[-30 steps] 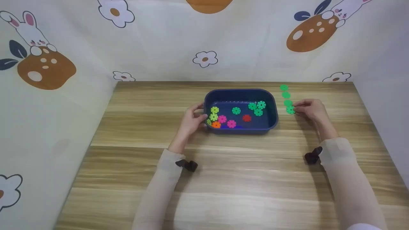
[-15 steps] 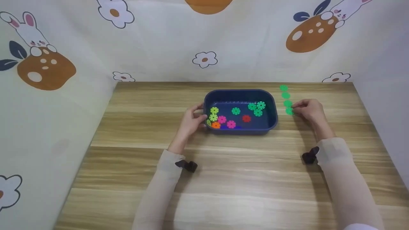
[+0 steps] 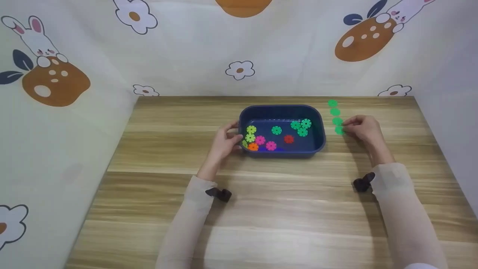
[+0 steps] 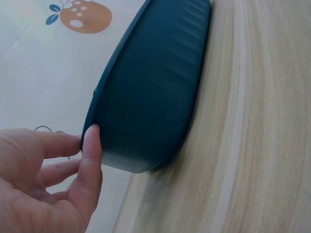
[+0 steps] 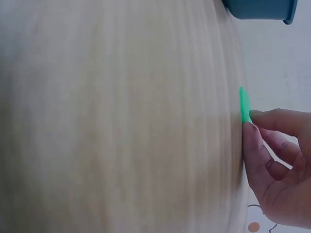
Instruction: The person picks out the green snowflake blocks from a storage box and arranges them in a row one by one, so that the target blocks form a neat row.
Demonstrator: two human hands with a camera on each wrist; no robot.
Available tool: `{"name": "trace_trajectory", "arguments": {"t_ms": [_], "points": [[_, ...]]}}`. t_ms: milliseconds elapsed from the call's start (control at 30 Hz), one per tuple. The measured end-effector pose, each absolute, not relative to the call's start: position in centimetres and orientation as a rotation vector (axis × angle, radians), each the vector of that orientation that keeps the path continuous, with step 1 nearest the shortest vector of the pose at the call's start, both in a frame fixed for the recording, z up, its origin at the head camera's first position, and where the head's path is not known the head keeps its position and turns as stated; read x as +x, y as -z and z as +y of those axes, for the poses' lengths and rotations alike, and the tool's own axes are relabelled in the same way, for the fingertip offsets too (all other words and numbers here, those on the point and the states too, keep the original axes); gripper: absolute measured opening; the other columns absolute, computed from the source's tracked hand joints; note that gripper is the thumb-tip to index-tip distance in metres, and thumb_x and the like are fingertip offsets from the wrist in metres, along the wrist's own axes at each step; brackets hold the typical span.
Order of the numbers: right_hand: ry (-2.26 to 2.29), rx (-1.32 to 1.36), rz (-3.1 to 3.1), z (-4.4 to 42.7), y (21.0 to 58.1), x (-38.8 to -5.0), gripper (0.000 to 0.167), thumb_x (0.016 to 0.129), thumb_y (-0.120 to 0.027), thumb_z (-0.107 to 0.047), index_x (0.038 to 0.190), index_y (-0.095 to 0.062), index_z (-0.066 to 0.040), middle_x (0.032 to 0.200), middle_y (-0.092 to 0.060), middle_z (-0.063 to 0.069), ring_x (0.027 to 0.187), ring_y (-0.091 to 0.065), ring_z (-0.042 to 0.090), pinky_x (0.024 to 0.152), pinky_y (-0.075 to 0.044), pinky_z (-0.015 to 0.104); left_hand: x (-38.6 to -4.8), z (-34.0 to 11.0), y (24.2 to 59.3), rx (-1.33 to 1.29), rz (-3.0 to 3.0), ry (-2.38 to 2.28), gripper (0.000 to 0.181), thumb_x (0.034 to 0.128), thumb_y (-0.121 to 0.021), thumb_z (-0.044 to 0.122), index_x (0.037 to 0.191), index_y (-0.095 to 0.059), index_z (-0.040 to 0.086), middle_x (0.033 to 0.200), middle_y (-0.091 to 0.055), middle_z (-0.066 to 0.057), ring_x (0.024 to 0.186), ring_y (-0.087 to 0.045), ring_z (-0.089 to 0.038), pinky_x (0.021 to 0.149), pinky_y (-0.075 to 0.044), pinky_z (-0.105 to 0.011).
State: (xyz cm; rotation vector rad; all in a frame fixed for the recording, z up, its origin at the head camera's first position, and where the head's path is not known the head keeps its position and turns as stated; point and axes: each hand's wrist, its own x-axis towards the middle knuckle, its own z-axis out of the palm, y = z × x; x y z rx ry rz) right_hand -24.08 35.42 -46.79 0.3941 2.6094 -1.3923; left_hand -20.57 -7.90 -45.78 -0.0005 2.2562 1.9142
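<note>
A dark blue tray holds green, yellow, pink, orange and red flower-shaped discs, such as a red one. The left hand grips the tray's left end; in the left wrist view that hand pinches the rim of the tray. Right of the tray, several green discs form a column, from the far one to the nearest. The right hand has thumb and finger on the nearest disc. In the right wrist view the right hand pinches the green disc at the tabletop.
The wooden table ends at a patterned cloth behind and at the sides. A dark device is strapped at each wrist, the left one and the right one. The tray stands near the table's back edge.
The right hand and forearm have shifted very slightly left, and the nearest green disc has moved a touch with the fingers. The left hand and the tray have stayed in place.
</note>
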Motion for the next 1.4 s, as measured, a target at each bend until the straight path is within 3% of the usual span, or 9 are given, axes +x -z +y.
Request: {"name": "trace_trajectory", "arguments": {"t_ms": [167, 633, 933, 1167, 1400], "points": [[1.684, 0.411, 2.474, 35.3, 46.5, -23.8, 0.025, 0.092, -0.066, -0.004, 0.114, -0.062, 0.008, 0.076, -0.066, -0.017, 0.073, -0.066, -0.002, 0.072, -0.061, 0.015, -20.6, -7.9, 45.9, -0.001, 2.255, -1.913, 0.055, 0.0926, -0.060, -0.005, 0.146, -0.047, 0.001, 0.138, -0.053, -0.021, 0.102, -0.065, -0.026, 0.066, -0.065, -0.032], [1.655, 0.359, 2.500, 34.2, 44.6, -23.9, 0.032, 0.097, -0.062, -0.012, 0.123, -0.058, 0.006, 0.075, -0.064, -0.024, 0.071, -0.066, -0.005, 0.070, -0.060, 0.013, -20.6, -7.9, 45.8, 0.005, 2.240, -1.933, 0.056, 0.0929, -0.058, -0.006, 0.147, -0.046, 0.001, 0.140, -0.052, -0.022, 0.111, -0.065, -0.039, 0.071, -0.066, -0.037], [1.859, 0.296, 2.341, 32.3, 42.7, -23.5, 0.032, 0.098, -0.058, -0.007, 0.125, -0.053, 0.009, 0.084, -0.066, -0.017, 0.075, -0.067, -0.006, 0.078, -0.060, 0.013, -20.6, -7.9, 45.8, 0.000, 2.233, -1.934, 0.056, 0.0934, -0.059, -0.005, 0.147, -0.046, 0.002, 0.141, -0.052, -0.021, 0.111, -0.065, -0.037, 0.065, -0.065, -0.028], [1.938, 0.251, 2.343, 31.2, 42.7, -23.8, 0.021, 0.097, -0.062, -0.011, 0.114, -0.063, 0.001, 0.088, -0.065, -0.010, 0.078, -0.068, 0.000, 0.076, -0.061, 0.015, -20.6, -7.9, 45.9, 0.005, 2.217, -1.938, 0.055, 0.0948, -0.057, -0.005, 0.148, -0.045, 0.002, 0.141, -0.052, -0.019, 0.112, -0.064, -0.036, 0.066, -0.065, -0.031], [1.984, 0.241, 2.330, 29.7, 42.4, -24.2, 0.016, 0.096, -0.061, -0.007, 0.110, -0.066, 0.000, 0.087, -0.065, -0.007, 0.080, -0.067, 0.004, 0.073, -0.062, 0.016, -20.7, -7.9, 46.0, 0.007, 2.229, -1.937, 0.055, 0.0942, -0.058, -0.006, 0.147, -0.046, 0.002, 0.140, -0.052, -0.020, 0.109, -0.065, -0.037, 0.063, -0.064, -0.027]]}}
